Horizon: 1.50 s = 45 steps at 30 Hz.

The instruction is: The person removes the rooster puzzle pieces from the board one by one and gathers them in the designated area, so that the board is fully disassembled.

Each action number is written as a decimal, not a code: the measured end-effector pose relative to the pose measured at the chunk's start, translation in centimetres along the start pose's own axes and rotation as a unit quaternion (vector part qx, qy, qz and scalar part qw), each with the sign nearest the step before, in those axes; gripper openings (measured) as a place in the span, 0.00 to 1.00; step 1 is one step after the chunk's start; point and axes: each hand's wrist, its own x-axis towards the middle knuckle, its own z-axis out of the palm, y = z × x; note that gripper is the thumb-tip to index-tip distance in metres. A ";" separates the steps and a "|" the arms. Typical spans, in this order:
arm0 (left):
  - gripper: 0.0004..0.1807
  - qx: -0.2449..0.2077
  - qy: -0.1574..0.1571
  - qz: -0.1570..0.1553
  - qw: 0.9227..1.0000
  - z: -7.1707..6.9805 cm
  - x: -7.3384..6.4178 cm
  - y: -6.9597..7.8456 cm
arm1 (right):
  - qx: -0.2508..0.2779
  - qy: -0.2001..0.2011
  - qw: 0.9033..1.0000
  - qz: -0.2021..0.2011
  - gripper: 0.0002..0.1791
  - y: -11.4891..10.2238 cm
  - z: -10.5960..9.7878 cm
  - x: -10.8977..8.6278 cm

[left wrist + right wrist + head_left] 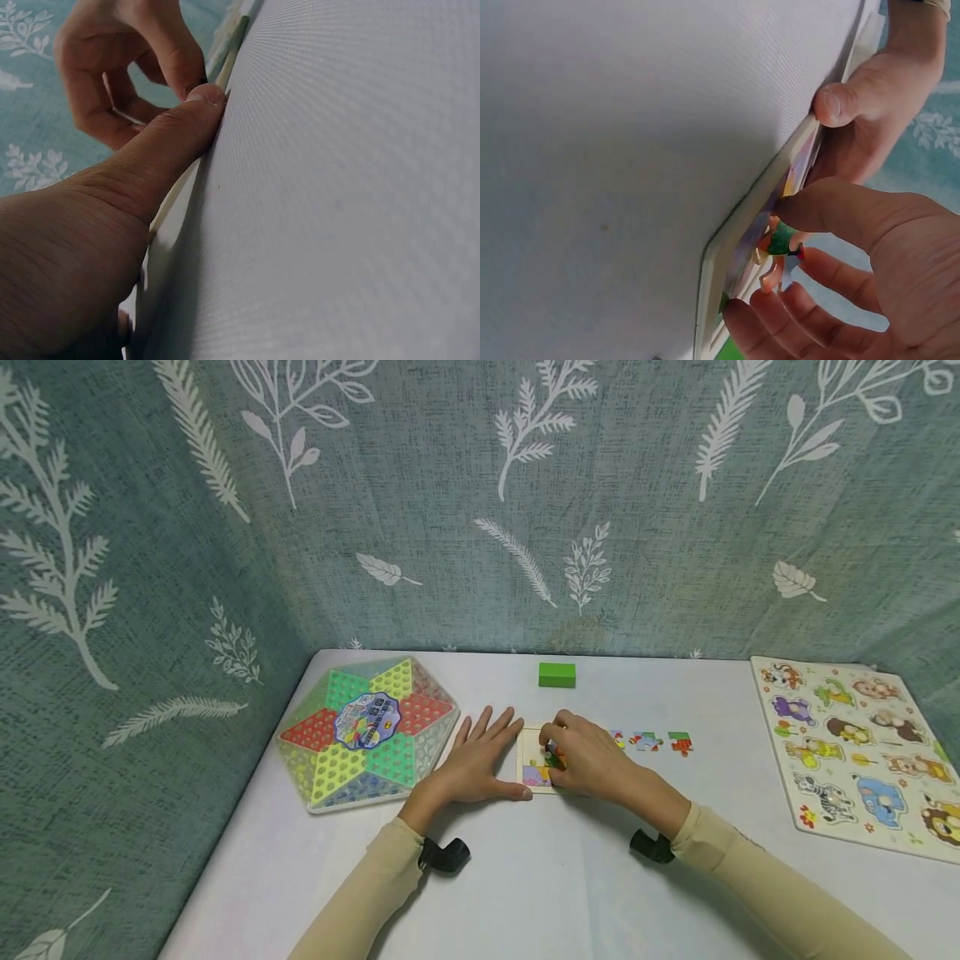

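A small wooden jigsaw tray lies on the table between the hands, with purple and yellow pieces along its near side. My left hand rests at the tray's left with fingers spread, its thumb touching the near edge. Over the tray, my right hand pinches a green and orange puzzle piece between thumb and fingers. In the right wrist view this piece stands tilted above the tray; the fingers partly cover it. Right of that hand, loose puzzle pieces lie in a row, one partly hidden.
A star-patterned Chinese checkers board lies to the left. Behind the tray is a green block. An animal puzzle board lies at the right. A patterned cloth hangs behind the white table.
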 end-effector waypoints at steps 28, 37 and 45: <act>0.61 0.003 0.004 0.001 1.000 0.1 0.0 -0.1 | 0.001 0.001 1.000 -0.002 0.21 -0.3 0.1 -0.1; 0.61 -0.001 0.004 0.002 1.000 0.0 -0.1 0.0 | 0.013 -0.004 1.000 -0.011 0.20 0.0 0.1 -0.3; 0.61 0.004 0.002 0.004 1.000 -0.1 -0.1 0.0 | 0.027 0.017 0.999 -0.030 0.19 0.2 -0.1 -0.6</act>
